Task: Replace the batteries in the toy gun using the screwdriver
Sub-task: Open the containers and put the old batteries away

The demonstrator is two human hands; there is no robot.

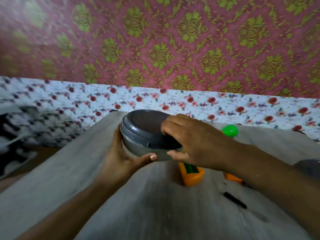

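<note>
A round grey container [138,149] with a dark lid [147,125] is held above the wooden table [69,179]. My left hand [121,153] cups its body from the left and below, thumb along the front. My right hand [195,141] grips the lid's right rim, fingers over the top. The orange and green toy gun [190,174] lies on the table beneath my right hand, mostly hidden by it; a green rounded part [229,129] shows beyond my wrist. A thin dark tool, possibly the screwdriver [234,200], lies on the table nearer to me.
A floral bedsheet [225,106] runs behind the table below a pink and green patterned wall [173,40]. A dark patterned cloth [34,127] lies at the left. A grey object [310,167] shows at the right edge.
</note>
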